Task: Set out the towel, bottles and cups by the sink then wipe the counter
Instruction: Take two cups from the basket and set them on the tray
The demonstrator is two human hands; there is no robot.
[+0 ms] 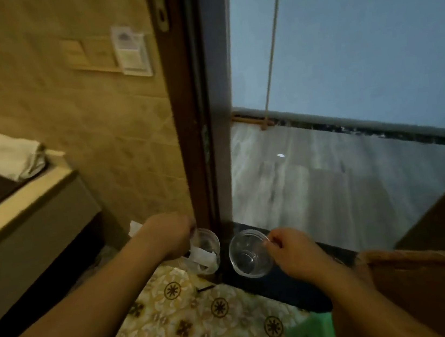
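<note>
Head view, looking down toward a doorway. Left hand closed around the rim of a clear cup that has a crumpled white wrapper in it. Right hand pinching the rim of a second cup between thumb and fingertips, other fingers curled; cup empty, mouth tilted toward the camera. Both cups held low over the dark door sill, close together but apart, probably just being gathered for carrying. Rim grips likely chosen because thin plastic buckles if squeezed at the body. Folded white towel on the counter at far left, well apart from both hands. No bottles or sink in sight. Patterned floor below the arms. Setting-out appears barely started; wiping not yet begun.
</note>
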